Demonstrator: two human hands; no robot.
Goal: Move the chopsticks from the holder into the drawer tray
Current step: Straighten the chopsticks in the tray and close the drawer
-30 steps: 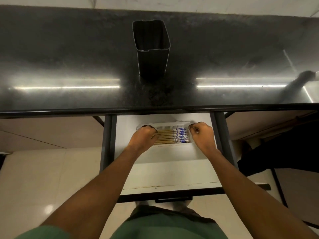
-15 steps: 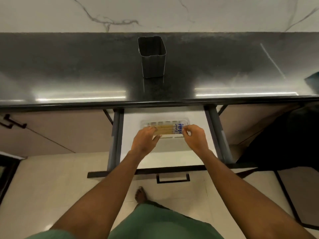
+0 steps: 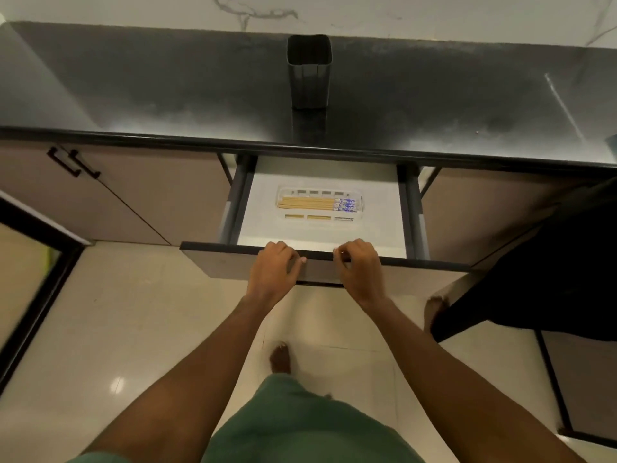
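Several wooden chopsticks [image 3: 310, 204] with blue-patterned ends lie side by side in a clear plastic tray [image 3: 359, 208] in the open white drawer [image 3: 260, 225]. The dark square holder [image 3: 310, 75] stands upright on the black countertop behind the drawer, and nothing shows above its rim. My left hand [image 3: 274, 267] and my right hand [image 3: 359, 267] are side by side at the drawer's front panel [image 3: 220, 264]. Their fingers curl over its top edge, well clear of the tray.
The black countertop [image 3: 467, 105] overhangs the back of the drawer. Beige cabinet doors with black handles [image 3: 73, 162] are at the left, a dark-framed panel [image 3: 30, 295] farther left. A person in dark clothing [image 3: 541, 262] stands at the right, a bare foot [image 3: 434, 310] on the tiles.
Both hands have let go of the tray and drawn back to the drawer's front edge. I have stepped back, so the view shows more floor and cabinets.
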